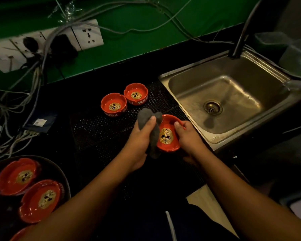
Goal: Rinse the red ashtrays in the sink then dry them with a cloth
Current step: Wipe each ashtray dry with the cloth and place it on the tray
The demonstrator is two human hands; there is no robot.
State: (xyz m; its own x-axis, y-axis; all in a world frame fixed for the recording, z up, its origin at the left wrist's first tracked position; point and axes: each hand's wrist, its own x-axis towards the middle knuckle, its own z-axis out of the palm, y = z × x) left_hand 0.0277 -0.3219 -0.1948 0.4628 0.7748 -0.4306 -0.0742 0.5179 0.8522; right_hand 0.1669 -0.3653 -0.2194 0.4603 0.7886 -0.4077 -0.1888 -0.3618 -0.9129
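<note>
My right hand (189,138) grips a red ashtray (169,134) with a gold emblem, tilted toward me above the black mat, just left of the steel sink (181,79). My left hand (139,134) is closed on a grey cloth (151,119) pressed against the ashtray's left rim. Two more red ashtrays (114,104) (136,93) stand upright on the mat behind my hands. At the lower left a dark round tray (63,174) carries further red ashtrays (17,175) (41,200).
A dark faucet (241,35) rises at the sink's back edge. White wall sockets (87,33) and a tangle of cables (16,108) fill the left side over the black counter. A clear container (292,54) sits right of the sink.
</note>
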